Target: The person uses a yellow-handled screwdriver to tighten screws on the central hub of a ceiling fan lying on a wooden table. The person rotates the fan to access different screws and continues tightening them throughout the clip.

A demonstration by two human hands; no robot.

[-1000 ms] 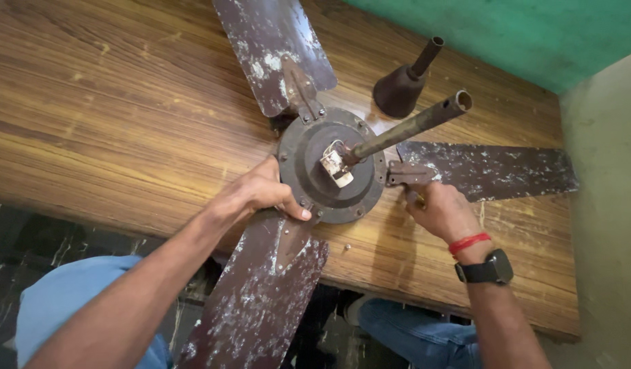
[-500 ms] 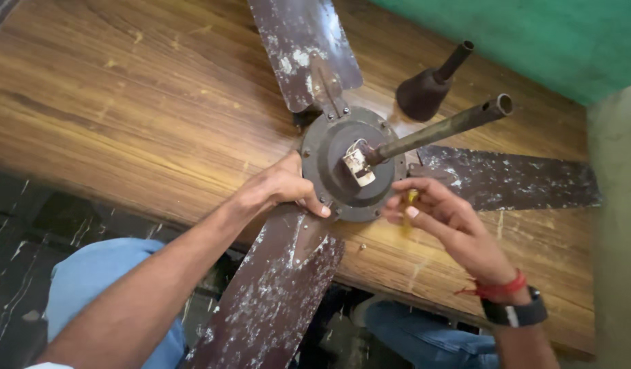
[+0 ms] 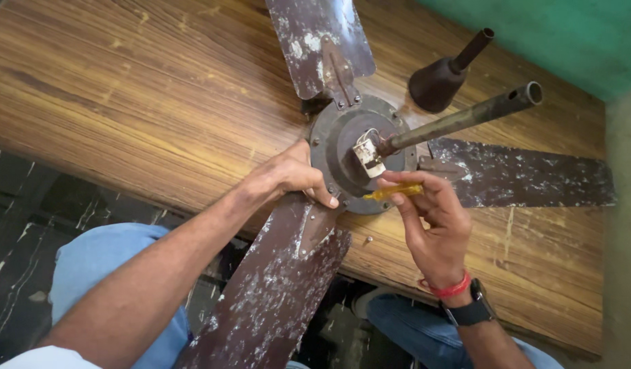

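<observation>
Head view: the fan [image 3: 360, 154] lies on the worktop [image 3: 124, 89]. The left hand [image 3: 288, 178] presses its fingers on the hub rim. The right hand [image 3: 431, 219] pinches a yellow screwdriver [image 3: 394, 193]. I think the tip must sit straight in the screw while the hub is held firm.

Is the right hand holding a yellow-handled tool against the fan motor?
Yes, the right hand grips a yellow-handled screwdriver at the fan motor housing.

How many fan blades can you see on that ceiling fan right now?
3. One blade points up and away over the table, one blade runs to the right under the rod, and one blade hangs off the near table edge beside the left hand. None looks hidden.
</observation>
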